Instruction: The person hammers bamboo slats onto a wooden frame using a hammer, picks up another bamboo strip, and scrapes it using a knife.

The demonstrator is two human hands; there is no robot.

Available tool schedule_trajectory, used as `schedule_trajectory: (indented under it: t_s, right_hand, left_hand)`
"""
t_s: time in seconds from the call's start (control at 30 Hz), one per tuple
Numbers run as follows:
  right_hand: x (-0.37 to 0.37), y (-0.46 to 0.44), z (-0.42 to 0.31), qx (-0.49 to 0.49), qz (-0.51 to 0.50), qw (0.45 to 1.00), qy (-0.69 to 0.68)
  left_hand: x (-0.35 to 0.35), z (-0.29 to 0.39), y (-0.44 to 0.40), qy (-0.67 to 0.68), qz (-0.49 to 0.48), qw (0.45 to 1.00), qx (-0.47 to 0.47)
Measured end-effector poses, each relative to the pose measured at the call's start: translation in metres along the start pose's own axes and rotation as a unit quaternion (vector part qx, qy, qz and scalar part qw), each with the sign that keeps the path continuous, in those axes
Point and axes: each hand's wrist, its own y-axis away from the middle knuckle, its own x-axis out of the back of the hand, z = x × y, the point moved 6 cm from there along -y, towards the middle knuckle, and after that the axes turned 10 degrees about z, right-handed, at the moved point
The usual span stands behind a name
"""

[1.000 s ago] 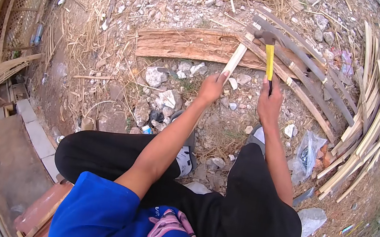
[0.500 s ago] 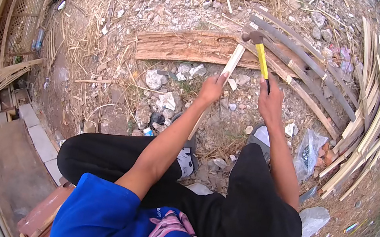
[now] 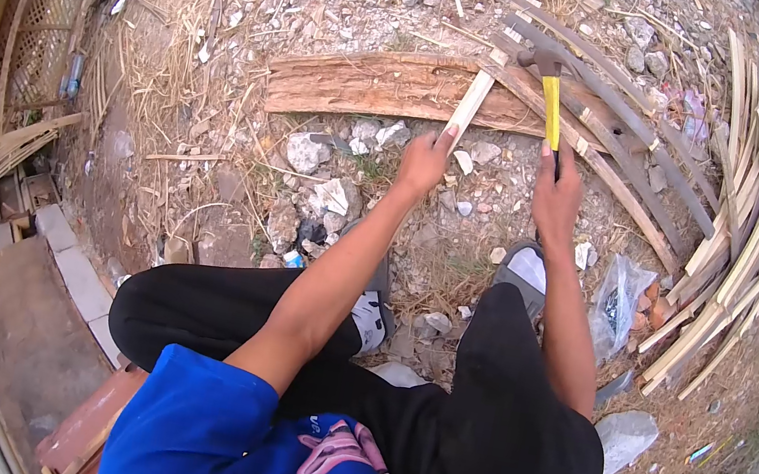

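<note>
My left hand (image 3: 424, 162) is closed around a pale wooden strip (image 3: 469, 106), whose far end lies across a rough brown plank (image 3: 356, 84) on the ground. In my right hand (image 3: 558, 189) is a claw hammer (image 3: 551, 95) with a yellow and black handle. The hammer's dark head sits to the right of the strip's far end, over several grey weathered wooden strips (image 3: 617, 96). Whether the head touches them I cannot tell.
A pile of long wooden strips (image 3: 738, 249) lies at the right, with a clear plastic bag (image 3: 619, 300) beside it. Stones (image 3: 308, 153) and straw cover the ground. A lattice panel (image 3: 49, 26) stands at the left, above a brown board (image 3: 28, 327).
My right hand has moved the hammer to the right, away from the strip's end. My left hand still grips the strip, almost unmoved.
</note>
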Motion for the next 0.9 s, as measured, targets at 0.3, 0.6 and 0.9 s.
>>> schedule_trajectory:
  t_s: [0.3, 0.6, 0.9]
  right_hand:
    - [-0.019, -0.01, -0.014, 0.065, -0.035, 0.997, 0.018]
    - [-0.015, -0.01, -0.023, 0.149, -0.057, 0.982, 0.102]
    - [-0.024, -0.009, -0.014, 0.092, -0.094, 0.988, 0.085]
  left_hand:
    - [-0.012, -0.008, -0.002, 0.031, -0.035, 0.998, 0.05]
    - [-0.01, 0.005, 0.012, 0.046, -0.039, 0.993, 0.102]
    - [-0.016, 0.001, 0.006, 0.076, -0.048, 0.994, 0.062]
